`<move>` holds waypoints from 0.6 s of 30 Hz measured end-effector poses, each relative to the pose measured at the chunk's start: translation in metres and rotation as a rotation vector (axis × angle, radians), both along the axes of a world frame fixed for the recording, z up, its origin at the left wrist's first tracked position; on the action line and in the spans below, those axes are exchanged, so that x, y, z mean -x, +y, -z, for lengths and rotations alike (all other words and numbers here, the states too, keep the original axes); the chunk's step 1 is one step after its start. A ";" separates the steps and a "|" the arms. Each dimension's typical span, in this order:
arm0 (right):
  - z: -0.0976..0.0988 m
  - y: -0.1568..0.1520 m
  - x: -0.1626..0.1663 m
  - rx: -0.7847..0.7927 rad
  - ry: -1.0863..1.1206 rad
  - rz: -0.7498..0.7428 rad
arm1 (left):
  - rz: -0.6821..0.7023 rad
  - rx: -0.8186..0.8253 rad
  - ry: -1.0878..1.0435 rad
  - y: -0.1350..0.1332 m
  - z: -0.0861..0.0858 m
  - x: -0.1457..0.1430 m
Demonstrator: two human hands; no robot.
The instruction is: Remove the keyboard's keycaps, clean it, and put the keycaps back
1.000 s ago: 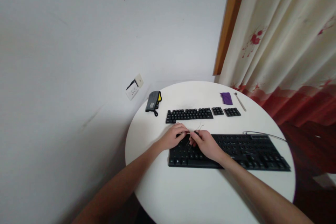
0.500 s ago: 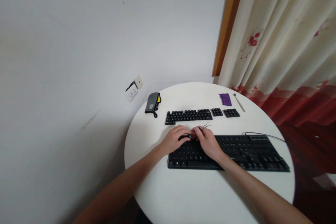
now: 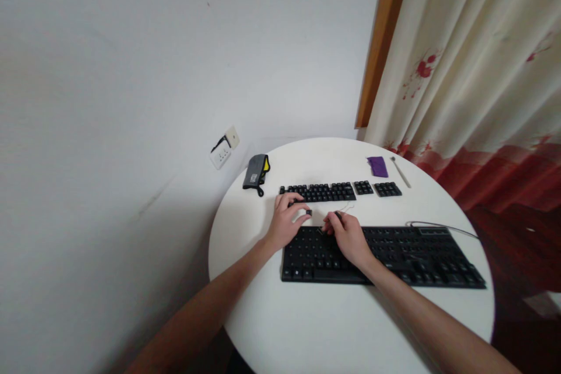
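Observation:
Between the thumb and forefinger of my left hand is a small black keycap, held just above the white table behind the keyboard. My right hand is closed around the dark handle of a wire keycap puller, whose thin wires stick out past the fingers; the rest is hidden in the grip. Under that hand lies a black keyboard. Much of its upper left part is bare of keycaps, while the bottom row and several others still carry theirs. Behind my left hand, removed keycaps stand in rows.
Two smaller keycap groups, one beside the other, continue the rows rightward. A purple cloth and a slim brush-like stick lie at the back right. At the back left sits a grey pouch. The keyboard's cable runs off right.
My left hand has moved away from my right hand, left and toward the keycap rows, carrying the keycap. The right hand stays over the keyboard with the puller.

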State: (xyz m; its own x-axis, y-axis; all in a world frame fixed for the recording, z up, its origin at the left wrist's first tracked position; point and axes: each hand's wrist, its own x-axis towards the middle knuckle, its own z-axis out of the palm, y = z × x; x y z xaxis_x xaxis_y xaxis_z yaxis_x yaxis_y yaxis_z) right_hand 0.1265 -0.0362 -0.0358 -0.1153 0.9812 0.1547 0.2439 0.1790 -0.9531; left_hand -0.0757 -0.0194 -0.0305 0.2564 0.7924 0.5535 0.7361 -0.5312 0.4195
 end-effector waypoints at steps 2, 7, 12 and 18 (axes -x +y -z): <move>0.000 0.000 0.000 0.006 0.012 -0.001 | -0.116 0.005 0.020 0.010 0.003 0.008; 0.001 -0.001 0.001 0.010 0.013 -0.022 | -0.167 0.063 0.141 0.023 0.012 0.019; -0.002 -0.002 0.000 0.012 0.019 -0.026 | -0.178 0.079 0.159 0.025 0.017 0.021; -0.004 -0.002 0.000 0.027 0.036 -0.035 | -0.147 0.040 0.125 0.030 0.018 0.023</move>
